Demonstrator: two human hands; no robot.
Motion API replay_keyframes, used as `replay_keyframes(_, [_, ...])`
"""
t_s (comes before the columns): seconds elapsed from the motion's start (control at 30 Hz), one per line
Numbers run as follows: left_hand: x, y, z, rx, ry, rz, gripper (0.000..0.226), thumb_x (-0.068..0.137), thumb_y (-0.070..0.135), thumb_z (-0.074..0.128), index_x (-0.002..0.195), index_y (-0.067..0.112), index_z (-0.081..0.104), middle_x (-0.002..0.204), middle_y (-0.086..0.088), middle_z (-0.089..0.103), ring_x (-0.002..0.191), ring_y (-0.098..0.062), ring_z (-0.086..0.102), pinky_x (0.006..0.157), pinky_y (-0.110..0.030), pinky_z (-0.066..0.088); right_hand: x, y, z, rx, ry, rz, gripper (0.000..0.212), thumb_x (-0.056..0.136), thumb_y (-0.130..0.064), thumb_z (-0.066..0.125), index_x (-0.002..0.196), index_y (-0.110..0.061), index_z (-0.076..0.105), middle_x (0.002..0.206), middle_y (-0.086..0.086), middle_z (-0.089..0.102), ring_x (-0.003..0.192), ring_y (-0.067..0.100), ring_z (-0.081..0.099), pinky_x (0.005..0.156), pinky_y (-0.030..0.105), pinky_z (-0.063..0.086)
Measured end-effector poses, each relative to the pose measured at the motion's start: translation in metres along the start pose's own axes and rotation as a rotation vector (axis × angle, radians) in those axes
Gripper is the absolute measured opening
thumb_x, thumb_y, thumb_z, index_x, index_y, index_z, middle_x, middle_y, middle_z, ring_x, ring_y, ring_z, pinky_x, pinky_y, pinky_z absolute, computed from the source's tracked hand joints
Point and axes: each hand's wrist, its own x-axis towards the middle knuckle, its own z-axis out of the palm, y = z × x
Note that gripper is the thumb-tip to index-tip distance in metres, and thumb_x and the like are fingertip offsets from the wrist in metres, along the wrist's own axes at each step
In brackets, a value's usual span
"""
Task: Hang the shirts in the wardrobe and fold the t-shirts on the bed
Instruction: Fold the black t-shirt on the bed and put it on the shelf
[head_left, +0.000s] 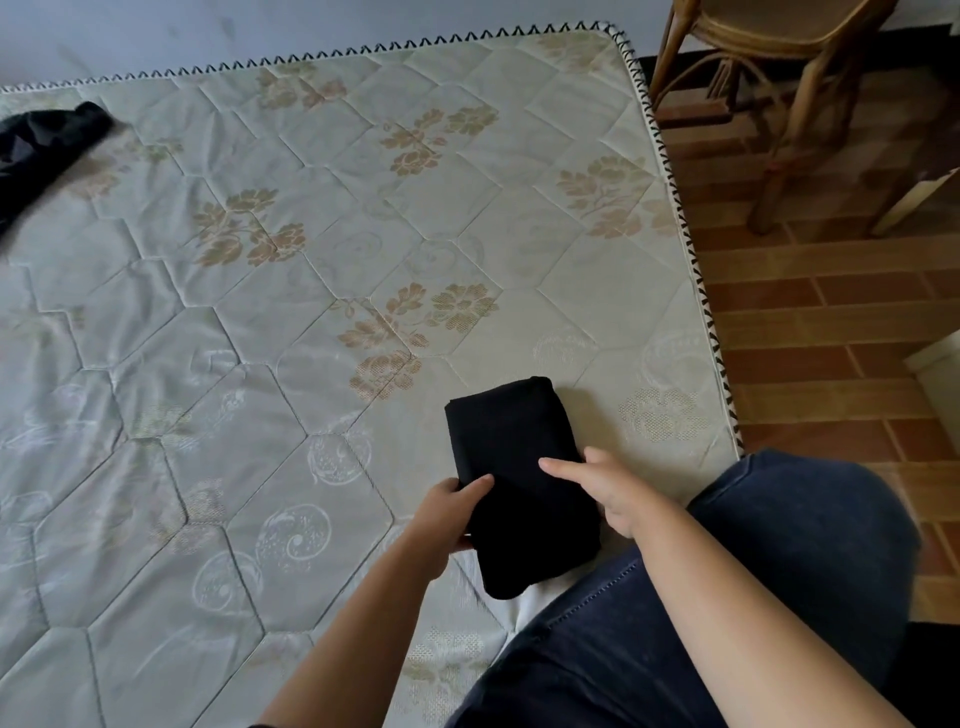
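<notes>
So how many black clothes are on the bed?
2. The folded black t-shirt lies by the near right edge of the bed. A crumpled black garment lies at the far left, cut off by the frame. More may be out of view.

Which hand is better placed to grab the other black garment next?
Probably the left hand: the garment lies far left on the bed, on its side. It must first release the folded t-shirt; the right hand would reach across.

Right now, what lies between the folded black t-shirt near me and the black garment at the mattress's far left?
Nothing. In the head view, only bare quilted mattress stretches between the folded black t-shirt and the black garment.
</notes>
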Motion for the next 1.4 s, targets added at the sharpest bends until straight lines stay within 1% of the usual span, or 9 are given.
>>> replay_keyframes(0.1, [-0.002,0.001,-0.003,-0.248,-0.119,-0.055,0.035,0.093,0.032,0.057,0.12,0.01,0.055,0.111,-0.008,0.067,0.101,-0.024,0.065,0.076,-0.034,0.055,-0.007,-0.004,0.0,0.091,-0.004,-0.019,0.019,0.088,-0.02,0.065,0.1,-0.016,0.051,0.102,-0.002,0.06,0.085,0.009,0.053,0.067,0.021,0.042])
replay_keyframes(0.17, [-0.005,0.004,-0.001,-0.3,-0.16,-0.047,0.038,0.092,0.034,0.056,0.124,0.012,0.055,0.113,-0.007,0.068,0.103,-0.023,0.065,0.078,-0.033,0.054,-0.01,-0.008,0.002,0.123,0.025,-0.043,0.031,0.086,-0.021,0.068,0.112,-0.012,0.056,0.112,0.004,0.064,0.094,0.015,0.058,0.068,0.023,0.045])
replay_keyframes(0.27, [-0.011,0.014,0.004,-0.343,-0.236,-0.017,0.039,0.093,0.037,0.053,0.122,0.012,0.058,0.112,-0.008,0.069,0.103,-0.024,0.066,0.086,-0.034,0.052,-0.016,-0.012,0.0,0.219,0.054,-0.082,0.027,0.085,-0.025,0.068,0.11,-0.016,0.061,0.108,0.003,0.066,0.095,0.016,0.061,0.073,0.027,0.047])
replay_keyframes(0.5, [-0.033,0.048,0.021,-0.408,-0.347,0.018,0.037,0.091,0.037,0.054,0.112,0.006,0.061,0.097,-0.016,0.072,0.083,-0.027,0.07,0.074,-0.037,0.053,-0.043,-0.015,-0.017,0.401,0.022,-0.191,0.035,0.084,-0.033,0.065,0.118,-0.027,0.061,0.113,-0.002,0.069,0.108,0.02,0.062,0.095,0.04,0.049])
replay_keyframes(0.57, [-0.039,0.054,0.031,-0.401,-0.395,0.04,0.037,0.091,0.035,0.053,0.114,0.006,0.06,0.101,-0.017,0.071,0.085,-0.027,0.07,0.075,-0.037,0.054,-0.057,-0.013,-0.024,0.459,0.012,-0.24,0.04,0.08,-0.031,0.066,0.12,-0.028,0.06,0.114,-0.001,0.069,0.109,0.021,0.063,0.093,0.041,0.05])
replay_keyframes(0.73, [-0.056,0.07,0.066,-0.317,-0.474,0.139,0.038,0.087,0.027,0.057,0.117,0.004,0.06,0.105,-0.018,0.07,0.091,-0.029,0.069,0.072,-0.036,0.057,-0.096,-0.003,-0.047,0.66,0.052,-0.327,0.035,0.083,-0.024,0.062,0.117,-0.026,0.061,0.109,0.003,0.071,0.098,0.022,0.068,0.068,0.035,0.057])
replay_keyframes(0.97, [-0.096,0.086,0.135,-0.181,-0.6,0.244,0.028,0.091,0.017,0.055,0.115,0.002,0.06,0.101,-0.017,0.071,0.088,-0.027,0.07,0.068,-0.032,0.058,-0.162,0.013,-0.092,0.828,0.187,-0.488,0.039,0.08,-0.018,0.06,0.118,-0.025,0.061,0.108,0.003,0.071,0.096,0.021,0.069,0.066,0.031,0.057])
replay_keyframes(1.17, [-0.136,0.102,0.19,-0.098,-0.766,0.252,0.023,0.092,0.016,0.052,0.109,0.005,0.062,0.099,-0.015,0.072,0.084,-0.024,0.07,0.068,-0.031,0.059,-0.211,0.024,-0.134,0.866,0.338,-0.603,0.042,0.078,-0.016,0.061,0.118,-0.026,0.061,0.111,0.001,0.07,0.1,0.02,0.068,0.076,0.033,0.054])
replay_keyframes(1.4, [-0.155,0.107,0.273,-0.009,-0.839,0.177,0.051,0.074,0.025,0.06,0.12,0.003,0.059,0.109,-0.02,0.067,0.091,-0.03,0.068,0.069,-0.035,0.057,-0.246,0.048,-0.196,0.971,0.386,-0.672,0.049,0.077,-0.017,0.058,0.126,-0.02,0.056,0.12,0.004,0.066,0.109,0.023,0.064,0.09,0.039,0.052])
